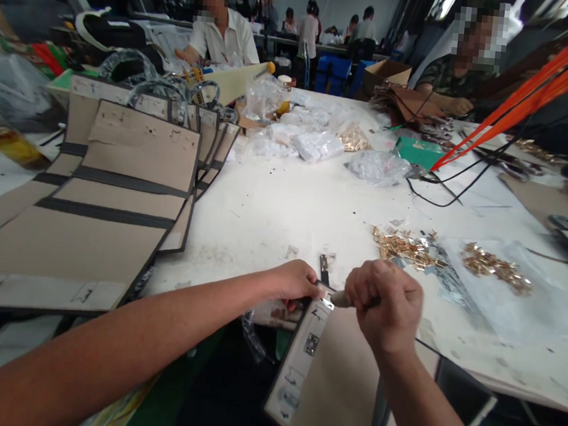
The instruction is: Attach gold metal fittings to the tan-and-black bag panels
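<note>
A beige bag panel [336, 372] with dark edges lies at the near table edge, tilted towards me. Along its left side runs a pale strip with small cut marks and a dark metal plate [311, 344]. My left hand [301, 283] pinches the panel's top corner, beside a shiny metal piece [326, 303]. My right hand [383, 306] is closed in a fist around a tool with a blunt greyish end [340, 299], whose tip is at that metal piece. The rest of the tool is hidden in the fist. Just beyond the corner lies a small dark strap with metal fitting [324, 269].
Stacked beige panels with handles [142, 149] stand to the left. Gold-coloured metal fittings [406, 248] lie loose at right, with more on a plastic sheet [536, 311]. Plastic bags [318, 144], a green box [418, 152] and hanging orange straps [531, 89] are farther back. Two people sit across.
</note>
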Motion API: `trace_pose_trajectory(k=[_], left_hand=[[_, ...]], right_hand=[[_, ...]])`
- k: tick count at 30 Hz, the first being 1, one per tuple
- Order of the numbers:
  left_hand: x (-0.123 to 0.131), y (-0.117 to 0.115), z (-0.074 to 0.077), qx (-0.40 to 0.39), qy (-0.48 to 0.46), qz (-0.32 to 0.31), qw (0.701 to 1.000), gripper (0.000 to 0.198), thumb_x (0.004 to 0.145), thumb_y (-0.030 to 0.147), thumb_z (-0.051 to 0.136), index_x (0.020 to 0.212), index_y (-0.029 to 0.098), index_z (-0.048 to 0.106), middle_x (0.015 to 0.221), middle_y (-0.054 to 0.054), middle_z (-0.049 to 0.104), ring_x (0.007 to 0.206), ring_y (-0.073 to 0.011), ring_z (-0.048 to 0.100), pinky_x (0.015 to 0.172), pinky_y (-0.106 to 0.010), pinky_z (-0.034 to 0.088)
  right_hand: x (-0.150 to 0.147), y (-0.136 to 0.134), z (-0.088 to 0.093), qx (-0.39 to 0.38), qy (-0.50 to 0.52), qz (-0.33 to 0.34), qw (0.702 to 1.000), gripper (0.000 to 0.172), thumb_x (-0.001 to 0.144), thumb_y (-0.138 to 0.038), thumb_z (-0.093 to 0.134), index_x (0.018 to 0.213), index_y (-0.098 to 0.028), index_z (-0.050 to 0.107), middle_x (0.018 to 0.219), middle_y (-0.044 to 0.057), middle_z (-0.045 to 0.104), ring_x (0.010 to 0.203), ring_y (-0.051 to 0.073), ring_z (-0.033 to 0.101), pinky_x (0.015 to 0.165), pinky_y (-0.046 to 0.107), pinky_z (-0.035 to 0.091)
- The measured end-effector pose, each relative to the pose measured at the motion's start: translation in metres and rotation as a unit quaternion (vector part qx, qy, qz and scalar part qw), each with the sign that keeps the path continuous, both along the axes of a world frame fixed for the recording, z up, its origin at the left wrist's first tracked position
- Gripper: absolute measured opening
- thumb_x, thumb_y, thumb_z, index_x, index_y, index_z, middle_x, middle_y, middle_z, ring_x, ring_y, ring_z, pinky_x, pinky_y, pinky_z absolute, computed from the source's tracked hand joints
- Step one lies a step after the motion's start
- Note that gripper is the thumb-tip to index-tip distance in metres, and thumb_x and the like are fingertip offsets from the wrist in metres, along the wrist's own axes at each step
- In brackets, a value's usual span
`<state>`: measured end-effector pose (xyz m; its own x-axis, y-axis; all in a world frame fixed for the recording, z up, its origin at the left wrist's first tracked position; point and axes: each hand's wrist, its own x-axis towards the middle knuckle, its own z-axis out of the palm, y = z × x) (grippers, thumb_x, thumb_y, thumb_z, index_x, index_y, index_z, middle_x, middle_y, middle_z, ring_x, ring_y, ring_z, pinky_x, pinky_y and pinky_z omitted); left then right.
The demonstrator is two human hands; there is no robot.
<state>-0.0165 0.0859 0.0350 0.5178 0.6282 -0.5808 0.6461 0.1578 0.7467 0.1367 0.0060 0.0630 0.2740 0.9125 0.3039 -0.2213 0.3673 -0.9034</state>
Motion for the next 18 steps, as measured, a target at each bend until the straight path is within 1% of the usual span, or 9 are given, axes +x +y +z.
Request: trace_pose_trajectory(k=[3, 5, 9, 11, 15, 16, 18], left_hand=[[-0.002, 0.0, 0.003, 0.006, -0.003, -0.008, 1.0, 0.025, 0.081, 0.031, 0.071, 0.066, 0.021, 0.053, 0.042, 0.006, 0.046, 0.036, -0.0143, 0.051, 0.041, -0.024, 0.033], [-0.004, -0.001, 0.004, 0.005, -0.01, -0.015, 1.0, 0.026, 0.083, 0.033, 0.069, 0.066, 0.021, 0.053, 0.042, 0.006, 0.046, 0.038, -0.0147, 0.053, 0.041, -0.023, 0.033], [-0.009, -0.001, 0.002, 0.006, -0.029, -0.033, 0.999, 0.025, 0.087, 0.036, 0.065, 0.069, 0.02, 0.057, 0.045, 0.005, 0.048, 0.041, -0.0152, 0.056, 0.043, -0.024, 0.035], [-0.01, -0.001, 0.0, 0.012, -0.034, -0.04, 0.999, 0.025, 0.087, 0.037, 0.065, 0.07, 0.02, 0.059, 0.047, 0.004, 0.05, 0.042, -0.0155, 0.057, 0.043, -0.025, 0.036], [-0.011, -0.003, -0.001, 0.033, -0.027, -0.036, 0.998, 0.027, 0.09, 0.038, 0.062, 0.07, 0.02, 0.057, 0.045, 0.005, 0.047, 0.039, -0.0143, 0.054, 0.043, -0.024, 0.036], [-0.012, -0.003, -0.002, 0.037, -0.024, -0.034, 0.998, 0.027, 0.09, 0.039, 0.062, 0.07, 0.021, 0.056, 0.044, 0.006, 0.046, 0.038, -0.0141, 0.053, 0.043, -0.024, 0.036], [-0.012, -0.002, -0.003, 0.042, -0.021, -0.037, 0.998, 0.026, 0.089, 0.038, 0.063, 0.07, 0.021, 0.056, 0.043, 0.006, 0.046, 0.038, -0.0144, 0.053, 0.043, -0.024, 0.036]], right_hand=[[-0.004, 0.0, -0.005, -0.037, -0.061, 0.019, 0.997, 0.053, 0.101, -0.041, 0.065, 0.055, -0.024, 0.046, 0.047, -0.004, 0.045, 0.043, 0.012, 0.042, 0.045, 0.027, 0.035], [-0.007, 0.002, -0.002, -0.051, -0.087, 0.031, 0.994, 0.053, 0.1, -0.042, 0.066, 0.054, -0.024, 0.046, 0.046, -0.004, 0.045, 0.043, 0.012, 0.042, 0.045, 0.027, 0.035], [-0.015, 0.008, 0.017, -0.004, -0.073, 0.05, 0.996, 0.054, 0.1, -0.043, 0.066, 0.053, -0.024, 0.048, 0.047, -0.004, 0.045, 0.043, 0.012, 0.042, 0.046, 0.029, 0.036], [-0.018, 0.012, 0.021, 0.002, -0.087, 0.066, 0.994, 0.056, 0.101, -0.046, 0.065, 0.052, -0.023, 0.048, 0.048, -0.003, 0.046, 0.043, 0.013, 0.043, 0.046, 0.029, 0.037], [-0.015, 0.015, 0.011, -0.08, -0.169, 0.084, 0.979, 0.06, 0.103, -0.049, 0.061, 0.05, -0.022, 0.049, 0.046, -0.001, 0.049, 0.044, 0.013, 0.044, 0.047, 0.029, 0.036], [-0.013, 0.015, 0.009, -0.087, -0.174, 0.08, 0.978, 0.06, 0.103, -0.049, 0.06, 0.05, -0.022, 0.05, 0.045, -0.001, 0.049, 0.044, 0.013, 0.044, 0.047, 0.029, 0.036], [-0.01, 0.013, 0.008, -0.063, -0.157, 0.069, 0.983, 0.059, 0.103, -0.048, 0.061, 0.051, -0.022, 0.05, 0.046, -0.002, 0.049, 0.043, 0.013, 0.044, 0.047, 0.029, 0.036]])
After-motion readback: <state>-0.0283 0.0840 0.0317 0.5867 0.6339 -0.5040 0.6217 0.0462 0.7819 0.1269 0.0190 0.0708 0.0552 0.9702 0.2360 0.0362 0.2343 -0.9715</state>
